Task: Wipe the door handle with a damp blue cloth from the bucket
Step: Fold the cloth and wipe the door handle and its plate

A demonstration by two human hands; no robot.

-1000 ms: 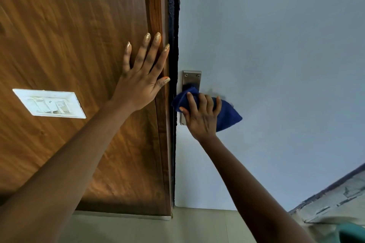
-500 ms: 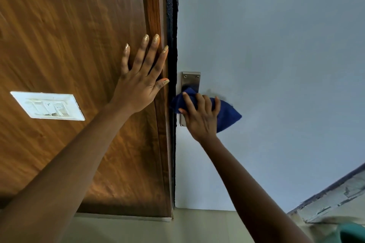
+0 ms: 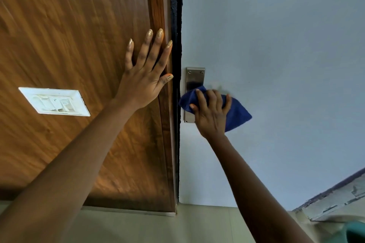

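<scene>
My right hand point(image 3: 212, 113) grips a dark blue cloth point(image 3: 238, 112) pressed over the door handle on the pale grey door point(image 3: 276, 65). The handle's lever is hidden under the cloth and hand; only its steel backplate point(image 3: 194, 78) shows above my fingers, with a corner below. My left hand point(image 3: 144, 79) lies flat with fingers spread on the brown wooden panel point(image 3: 79, 35), next to the black door edge strip point(image 3: 175, 25).
A white switch plate point(image 3: 54, 101) is set into the wooden panel at the left. A teal bucket rim point(image 3: 355, 232) shows at the bottom right corner, below a chipped grey ledge point(image 3: 335, 203). Beige floor tiles point(image 3: 197, 227) run along the bottom.
My right hand with the cloth has shifted slightly to the right along the handle, baring more of the backplate. The left hand stays flat on the wood.
</scene>
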